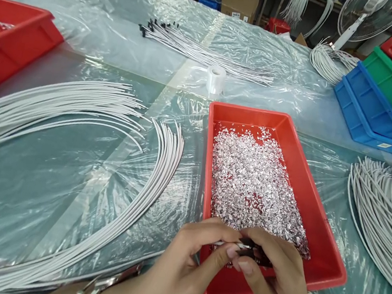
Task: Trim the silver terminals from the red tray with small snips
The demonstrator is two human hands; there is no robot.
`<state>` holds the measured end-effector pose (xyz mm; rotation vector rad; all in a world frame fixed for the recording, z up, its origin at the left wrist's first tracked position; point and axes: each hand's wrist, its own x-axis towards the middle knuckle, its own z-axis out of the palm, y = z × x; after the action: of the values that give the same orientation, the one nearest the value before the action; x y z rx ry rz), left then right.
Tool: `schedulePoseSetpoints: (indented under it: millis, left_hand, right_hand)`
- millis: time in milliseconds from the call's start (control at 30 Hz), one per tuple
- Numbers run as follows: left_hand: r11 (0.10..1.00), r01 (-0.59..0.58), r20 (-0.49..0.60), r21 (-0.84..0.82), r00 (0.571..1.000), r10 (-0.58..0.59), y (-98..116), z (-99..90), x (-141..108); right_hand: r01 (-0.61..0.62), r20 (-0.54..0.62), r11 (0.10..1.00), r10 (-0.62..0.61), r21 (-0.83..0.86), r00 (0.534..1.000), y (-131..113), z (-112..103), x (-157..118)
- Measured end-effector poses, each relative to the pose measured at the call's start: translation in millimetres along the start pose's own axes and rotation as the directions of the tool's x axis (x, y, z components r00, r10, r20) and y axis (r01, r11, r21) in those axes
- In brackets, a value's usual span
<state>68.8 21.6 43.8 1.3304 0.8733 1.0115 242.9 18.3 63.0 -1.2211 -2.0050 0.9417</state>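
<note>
White cable end: the tip of a white cable point(227, 243) is pinched between both hands over the near end of the red tray point(319, 221), a small dark piece point(246, 246) pressed against it.
Left hand: the left hand point(183, 266) is closed on the cable, thumb and forefinger clamped just behind the tip; a metal bracelet point(106, 283) sits at the wrist.
Right hand: the right hand point(273, 273) is fingertips-together on the dark piece, touching the left.
Tray: filled with silvery metal terminals point(249, 178) (too small to tell their exact form).
Risk: the dark piece could likely slip from the fingertips and vanish among the terminals; a wrist dragging on the near rim might tip the tray, which reaches the tabletop's near edge.
Room: the plastic-covered tabletop point(80, 175) lies open to the left, bounded by curved bundles of white cables point(79, 102); another bundle point(382, 210) crowds the right.
Beyond: a tape roll point(215, 78), finished cables point(201, 51), and a blue bin point(370, 112).
</note>
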Motion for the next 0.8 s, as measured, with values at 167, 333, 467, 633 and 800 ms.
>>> schedulePoseSetpoints:
  millis: [167, 333, 467, 633, 800]
  left_hand:
    - [1.000, -0.018, 0.053, -0.013, 0.998, 0.019, 0.5, -0.2, 3.1]
    - [0.996, -0.086, 0.029, 0.014, 0.996, 0.086, -0.2, 0.2, 3.3]
    - [0.994, -0.107, 0.034, 0.035, 0.994, 0.106, -0.8, 0.3, 2.6]
    - [0.992, -0.102, 0.078, 0.072, 0.992, 0.096, 2.9, -0.4, 7.5]
    - [0.982, -0.154, 0.097, 0.112, 0.985, 0.143, 3.5, 0.3, 8.6]
  right_hand:
    - [0.009, -0.079, 1.000, -0.010, -0.007, 0.997, -2.1, 2.3, 0.0]
    - [0.039, -0.103, 0.996, -0.047, -0.081, 0.994, -1.5, 1.7, 1.0]
    - [0.076, -0.111, 0.985, -0.093, -0.152, 0.989, -2.0, 1.5, 2.1]
    - [0.098, -0.119, 0.974, -0.124, -0.205, 0.985, -3.2, 3.2, 2.3]
    - [0.110, -0.128, 0.969, -0.141, -0.223, 0.982, -2.7, 3.4, 2.6]
